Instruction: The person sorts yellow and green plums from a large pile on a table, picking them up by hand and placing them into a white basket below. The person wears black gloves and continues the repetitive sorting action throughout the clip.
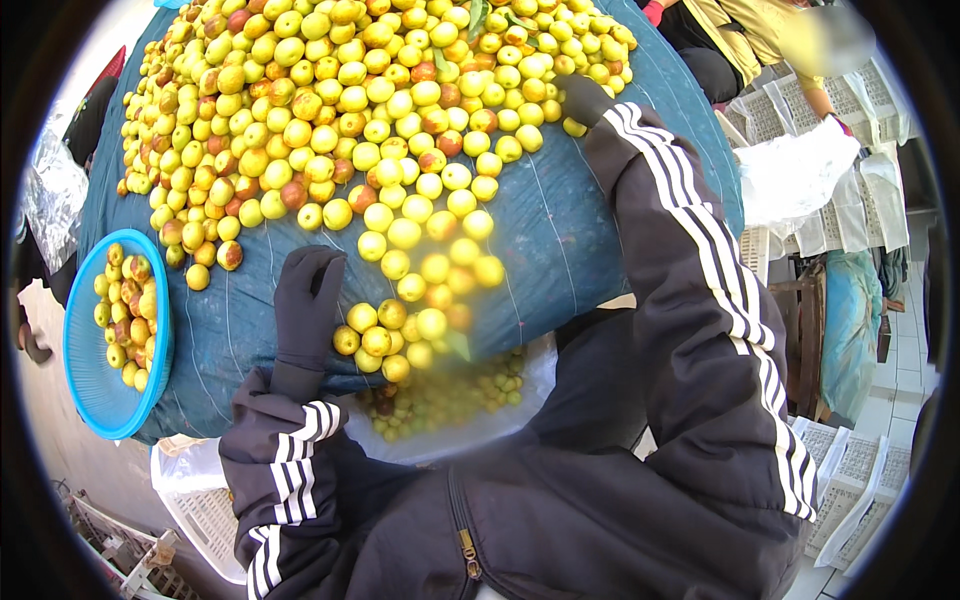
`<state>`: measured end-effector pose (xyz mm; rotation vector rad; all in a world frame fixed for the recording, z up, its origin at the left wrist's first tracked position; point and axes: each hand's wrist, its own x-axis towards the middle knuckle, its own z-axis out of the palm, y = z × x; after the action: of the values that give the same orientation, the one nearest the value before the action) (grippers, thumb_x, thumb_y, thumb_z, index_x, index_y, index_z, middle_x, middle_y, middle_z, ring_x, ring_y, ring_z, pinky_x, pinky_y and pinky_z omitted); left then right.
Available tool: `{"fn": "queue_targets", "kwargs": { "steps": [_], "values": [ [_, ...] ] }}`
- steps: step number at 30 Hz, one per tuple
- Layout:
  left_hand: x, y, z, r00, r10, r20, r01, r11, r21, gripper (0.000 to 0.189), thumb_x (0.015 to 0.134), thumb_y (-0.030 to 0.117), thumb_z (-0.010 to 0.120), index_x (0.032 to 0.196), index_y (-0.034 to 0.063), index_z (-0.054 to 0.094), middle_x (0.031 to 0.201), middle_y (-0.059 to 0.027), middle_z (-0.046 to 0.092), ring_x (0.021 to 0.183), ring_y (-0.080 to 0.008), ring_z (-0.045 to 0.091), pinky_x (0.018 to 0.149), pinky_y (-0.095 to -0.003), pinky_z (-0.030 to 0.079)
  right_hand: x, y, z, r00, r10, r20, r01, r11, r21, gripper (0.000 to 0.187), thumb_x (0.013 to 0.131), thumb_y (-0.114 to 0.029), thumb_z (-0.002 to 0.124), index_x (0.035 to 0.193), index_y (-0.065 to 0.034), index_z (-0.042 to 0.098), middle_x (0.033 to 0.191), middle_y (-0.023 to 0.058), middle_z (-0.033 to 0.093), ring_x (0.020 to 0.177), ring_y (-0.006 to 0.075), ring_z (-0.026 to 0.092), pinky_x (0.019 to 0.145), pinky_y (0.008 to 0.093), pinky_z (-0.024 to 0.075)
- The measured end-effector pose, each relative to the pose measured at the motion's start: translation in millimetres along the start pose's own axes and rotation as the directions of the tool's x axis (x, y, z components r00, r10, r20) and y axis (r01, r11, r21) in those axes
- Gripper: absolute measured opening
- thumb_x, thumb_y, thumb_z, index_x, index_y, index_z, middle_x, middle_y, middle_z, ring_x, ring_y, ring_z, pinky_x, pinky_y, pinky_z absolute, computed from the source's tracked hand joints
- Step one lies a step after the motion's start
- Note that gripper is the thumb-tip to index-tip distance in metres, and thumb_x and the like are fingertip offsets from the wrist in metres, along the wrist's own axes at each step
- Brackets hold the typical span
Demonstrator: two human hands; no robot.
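Observation:
Yellow-green and reddish jujubes lie heaped on a table covered in blue cloth. My left hand, in a dark glove, rests on the cloth with its fingers bent, just left of a trail of jujubes. Its palm side is hidden. My right hand, also gloved, reaches to the heap's right edge and touches jujubes there; its fingertips are hidden. The trail runs down to the near table edge, where several jujubes cluster. Below that edge, more jujubes lie in a white-lined container, partly blurred.
A blue plastic basket with jujubes stands at the table's left edge. White crates are at lower left and lower right. At upper right, a person in yellow reaches toward lined crates.

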<state>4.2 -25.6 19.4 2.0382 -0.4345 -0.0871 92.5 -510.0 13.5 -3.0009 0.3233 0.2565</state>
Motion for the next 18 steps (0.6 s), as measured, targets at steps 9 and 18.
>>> {"fn": "queue_targets", "kwargs": {
  "steps": [9, 18],
  "values": [
    [2.2, -7.0, -2.9, 0.997, -0.075, -0.007, 0.075, 0.997, 0.014, 0.014, 0.085, 0.008, 0.063, 0.096, -0.0006, 0.065, 0.096, -0.0110, 0.063, 0.086, -0.0195, 0.061, 0.077, -0.0295, 0.049, -168.7, 46.4, -68.5, 0.892, 0.298, -0.340, 0.140, 0.532, 0.835, 0.031, 0.089, -0.021, 0.063, 0.116, -0.0045, 0.062, 0.081, 0.0024, 0.061, 0.061, 0.0063, 0.051, 0.055, 0.0215, 0.0418],
    [16.2, -21.5, 1.4, 0.993, -0.093, -0.079, 0.093, 0.996, 0.000, 0.019, 0.091, 0.012, 0.057, 0.101, -0.0025, 0.064, 0.097, -0.0098, 0.063, 0.089, -0.0187, 0.059, 0.082, -0.0312, 0.047, -422.8, 180.4, 32.3, 0.604, 0.615, -0.507, -0.424, 0.786, 0.449, 0.026, 0.088, -0.003, 0.061, 0.113, 0.0018, 0.056, 0.096, 0.0074, 0.063, 0.087, 0.0151, 0.063, 0.070, 0.0239, 0.0495]
  ]
}}
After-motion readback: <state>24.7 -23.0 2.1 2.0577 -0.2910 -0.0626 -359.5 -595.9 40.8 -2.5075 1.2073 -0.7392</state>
